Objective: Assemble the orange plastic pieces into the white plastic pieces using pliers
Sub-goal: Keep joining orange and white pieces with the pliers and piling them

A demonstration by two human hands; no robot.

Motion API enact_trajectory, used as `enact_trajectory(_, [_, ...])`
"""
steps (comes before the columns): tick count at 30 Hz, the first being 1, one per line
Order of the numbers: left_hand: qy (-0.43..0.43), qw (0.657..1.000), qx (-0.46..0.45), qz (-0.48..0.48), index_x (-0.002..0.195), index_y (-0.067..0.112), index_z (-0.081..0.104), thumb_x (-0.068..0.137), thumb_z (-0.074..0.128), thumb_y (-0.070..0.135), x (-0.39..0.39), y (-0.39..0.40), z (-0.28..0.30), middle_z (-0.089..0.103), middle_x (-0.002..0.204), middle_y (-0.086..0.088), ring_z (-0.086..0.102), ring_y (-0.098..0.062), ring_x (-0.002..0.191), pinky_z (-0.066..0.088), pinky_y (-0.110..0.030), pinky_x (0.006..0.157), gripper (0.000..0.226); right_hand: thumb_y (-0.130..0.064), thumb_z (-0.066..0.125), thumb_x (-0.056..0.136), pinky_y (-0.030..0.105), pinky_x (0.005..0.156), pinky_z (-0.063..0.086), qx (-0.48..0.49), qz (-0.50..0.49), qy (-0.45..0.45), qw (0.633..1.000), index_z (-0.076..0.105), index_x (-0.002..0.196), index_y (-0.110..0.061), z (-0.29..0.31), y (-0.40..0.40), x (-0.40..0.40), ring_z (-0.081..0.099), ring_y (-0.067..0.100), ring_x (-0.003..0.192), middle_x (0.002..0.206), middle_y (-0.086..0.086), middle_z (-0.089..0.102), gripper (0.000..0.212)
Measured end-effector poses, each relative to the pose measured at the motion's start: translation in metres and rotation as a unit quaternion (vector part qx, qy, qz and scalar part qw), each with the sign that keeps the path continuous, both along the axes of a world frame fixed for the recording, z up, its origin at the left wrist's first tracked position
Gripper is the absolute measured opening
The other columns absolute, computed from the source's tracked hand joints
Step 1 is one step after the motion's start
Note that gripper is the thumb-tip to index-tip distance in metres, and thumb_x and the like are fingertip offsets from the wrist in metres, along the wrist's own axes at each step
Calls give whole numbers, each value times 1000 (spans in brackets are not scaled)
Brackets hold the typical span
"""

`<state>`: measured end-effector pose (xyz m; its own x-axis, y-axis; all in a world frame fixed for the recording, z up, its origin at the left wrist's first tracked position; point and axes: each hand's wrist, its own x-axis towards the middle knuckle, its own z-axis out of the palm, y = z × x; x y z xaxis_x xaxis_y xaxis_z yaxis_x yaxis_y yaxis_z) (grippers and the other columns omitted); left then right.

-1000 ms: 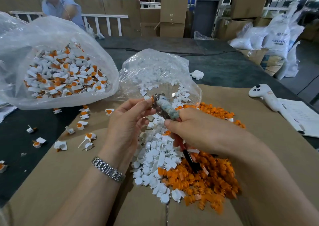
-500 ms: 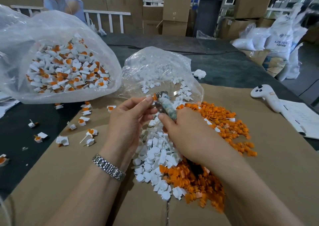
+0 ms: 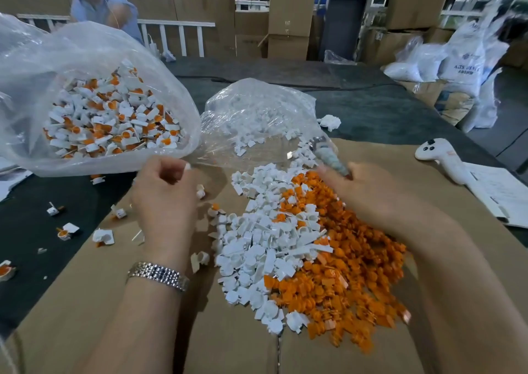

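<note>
On the cardboard (image 3: 85,302) lie a heap of white pieces (image 3: 257,253) and, to its right, a heap of orange pieces (image 3: 354,282). My right hand (image 3: 371,196) grips the taped handles of the pliers (image 3: 328,156), whose jaws point up and away over the top of the heaps. The jaws look empty. My left hand (image 3: 165,193), with a wristwatch, hovers with curled fingers at the rim of the large clear bag (image 3: 34,59) of assembled white-and-orange pieces. Its fingers hide whatever is inside them.
A smaller clear bag (image 3: 257,107) with white pieces lies behind the heaps. Loose assembled pieces (image 3: 67,230) are scattered at the left. A white controller (image 3: 437,156) and papers (image 3: 500,199) lie at the right. A person (image 3: 100,4) stands beyond the table.
My left hand left the pliers' jaws and swung left to the large bag's rim. My right hand carried the pliers to the right, away from it.
</note>
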<state>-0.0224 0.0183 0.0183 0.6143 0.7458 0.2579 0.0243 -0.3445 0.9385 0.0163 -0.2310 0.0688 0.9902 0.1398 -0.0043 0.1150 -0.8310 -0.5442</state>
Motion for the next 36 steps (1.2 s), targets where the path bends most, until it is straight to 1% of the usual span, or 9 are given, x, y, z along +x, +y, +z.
enact_trajectory(3, [67, 989, 129, 13, 99, 27, 64, 89, 73, 15, 0, -2, 2, 52, 113, 4, 60, -21, 98, 54, -51, 95, 18, -65, 45, 95, 40, 71, 51, -50, -45, -1, 998, 54, 76, -22, -21, -20, 16, 60, 22, 75, 76, 2, 60, 48])
enact_trajectory(9, [190, 915, 222, -279, 89, 40, 69, 88, 74, 15, -4, -7, 4, 61, 94, 20, 55, 2, 83, 40, -20, 67, 26, -66, 48, 92, 45, 82, 52, -153, -69, 17, 986, 49, 82, -20, -42, -26, 15, 57, 29, 89, 93, 7, 57, 48])
enact_trajectory(11, [230, 889, 229, -323, 92, 44, 68, 87, 76, 16, -6, -1, 4, 62, 99, 20, 55, 4, 89, 42, -19, 74, 29, -68, 48, 91, 48, 90, 50, -188, -79, 21, 979, 50, 87, -19, -42, -24, 13, 56, 31, 101, 105, 9, 57, 50])
enact_trajectory(18, [289, 862, 290, -300, 96, 45, 71, 91, 76, 33, -3, -3, 2, 62, 99, 22, 59, -12, 101, 48, -46, 98, 14, -67, 50, 91, 58, 110, 34, -213, -80, 15, 974, 49, 133, -15, -49, -18, 12, 36, 36, 137, 147, 16, 40, 67])
enact_trajectory(21, [256, 878, 293, -279, 86, 47, 63, 93, 75, 31, -2, -4, -1, 64, 97, 22, 60, -6, 92, 53, -35, 83, 21, -70, 48, 91, 59, 109, 32, -219, -71, 16, 973, 48, 136, -16, -50, -18, 11, 31, 35, 140, 150, 15, 35, 70])
enact_trajectory(23, [229, 897, 277, -257, 84, 45, 60, 93, 75, 31, 0, -6, -3, 63, 89, 23, 59, 1, 82, 45, -21, 63, 22, -72, 47, 90, 58, 109, 31, -220, -63, 22, 973, 47, 137, -17, -50, -19, 10, 28, 35, 142, 152, 15, 33, 72])
enact_trajectory(26, [192, 923, 245, -224, 89, 42, 61, 91, 78, 32, 2, -9, -5, 64, 88, 22, 60, 2, 79, 43, -18, 57, 19, -69, 52, 89, 56, 109, 31, -167, -52, 10, 985, 45, 141, -22, -44, -21, 7, 30, 34, 141, 148, 11, 38, 70])
enact_trajectory(30, [99, 958, 79, -258, 97, 34, 69, 88, 81, 19, 2, -15, -2, 73, 90, 10, 71, -1, 74, 51, -13, 52, 22, -49, 66, 91, 48, 99, 34, -120, 13, -86, 989, 64, 108, -39, -32, -19, 3, 38, 21, 126, 120, -7, 50, 20])
enact_trajectory(36, [97, 918, -166, -347, 109, 17, 74, 76, 83, 11, 1, -23, 1, 81, 92, -9, 79, -23, 88, 63, -29, 77, 35, -44, 69, 90, 42, 89, 30, -228, 79, -90, 966, 72, 105, -41, -39, -9, 0, 31, 19, 122, 127, -10, 47, 15])
